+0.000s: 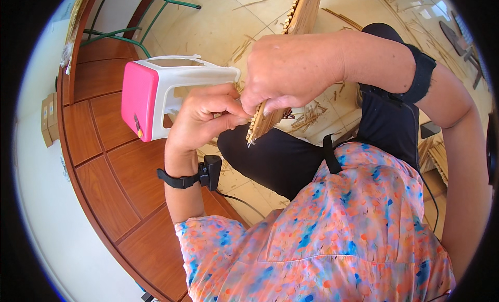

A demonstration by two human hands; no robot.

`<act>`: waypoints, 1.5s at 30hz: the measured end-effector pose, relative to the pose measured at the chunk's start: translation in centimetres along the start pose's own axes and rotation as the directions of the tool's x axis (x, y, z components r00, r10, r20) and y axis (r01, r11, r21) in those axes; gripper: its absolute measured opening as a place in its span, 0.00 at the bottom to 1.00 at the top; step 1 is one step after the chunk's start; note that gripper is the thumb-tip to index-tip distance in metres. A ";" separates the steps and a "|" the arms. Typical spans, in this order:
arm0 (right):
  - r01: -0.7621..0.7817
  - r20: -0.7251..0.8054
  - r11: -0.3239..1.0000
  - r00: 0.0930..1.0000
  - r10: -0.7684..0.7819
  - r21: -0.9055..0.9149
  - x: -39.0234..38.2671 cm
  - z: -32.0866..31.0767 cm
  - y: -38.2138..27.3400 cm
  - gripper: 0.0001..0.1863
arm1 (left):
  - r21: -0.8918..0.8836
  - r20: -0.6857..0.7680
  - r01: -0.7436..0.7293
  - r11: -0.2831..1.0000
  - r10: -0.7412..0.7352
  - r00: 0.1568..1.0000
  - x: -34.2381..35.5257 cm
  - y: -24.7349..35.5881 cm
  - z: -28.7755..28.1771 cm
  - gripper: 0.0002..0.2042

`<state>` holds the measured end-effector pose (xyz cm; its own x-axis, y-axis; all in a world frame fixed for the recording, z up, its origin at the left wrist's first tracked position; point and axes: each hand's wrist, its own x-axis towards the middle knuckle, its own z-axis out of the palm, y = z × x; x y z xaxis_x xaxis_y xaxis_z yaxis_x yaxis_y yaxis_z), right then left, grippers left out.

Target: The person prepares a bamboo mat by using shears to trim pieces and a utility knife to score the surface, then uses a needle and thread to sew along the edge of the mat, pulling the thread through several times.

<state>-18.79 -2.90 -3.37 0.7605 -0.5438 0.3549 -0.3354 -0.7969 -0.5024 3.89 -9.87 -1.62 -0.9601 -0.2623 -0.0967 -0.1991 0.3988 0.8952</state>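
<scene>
A stiff panel of brown reed-like stalks (304,13), its edge knotted in a row of small bumps, runs from the top of the view down between my hands. My right hand (283,65) reaches over it from the right, fingers closed round it and the thumb lying along its face. At the knotted edge, my left hand (205,114) is closed in a pinch, its fingertips close to the right hand's. Whatever sits in that pinch is too small to make out. White ends stick out at the panel's lower tip.
To the left, a white stool with a pink seat (136,96) lies on its side on a reddish wooden bench (101,125). A small yellow-and-black tool (138,126) shows against the seat. Loose stalks (312,117) litter the tiled floor. Green metal legs (148,36) stand at the far left.
</scene>
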 end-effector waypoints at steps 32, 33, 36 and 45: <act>-0.002 -0.033 1.000 0.999 0.002 -0.003 0.4 0.1 0.5 0.06 | -0.345 -0.033 0.031 0.938 -0.045 0.998 -0.1 -2.8 0.2 0.07; 0.001 -0.036 1.000 0.999 -0.001 -0.010 0.3 0.0 0.5 0.06 | -0.342 -0.039 0.025 0.940 -0.040 0.998 -0.1 -2.8 0.3 0.06; -0.004 -0.038 1.000 0.999 0.004 -0.014 0.2 -0.2 0.7 0.06 | -0.244 -0.088 0.040 0.969 -0.063 0.994 -0.3 -2.4 0.2 0.05; 0.000 0.005 1.000 1.000 0.000 0.000 -0.1 -0.3 0.9 0.12 | 0.342 -0.062 -0.006 0.940 0.029 0.998 -1.0 0.8 -0.8 0.04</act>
<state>-19.31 -3.64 -3.58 0.7632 -0.5422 0.3514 -0.3350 -0.7971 -0.5023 4.88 -9.97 -0.44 -0.9515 -0.3044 -0.0437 -0.2484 0.6771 0.6927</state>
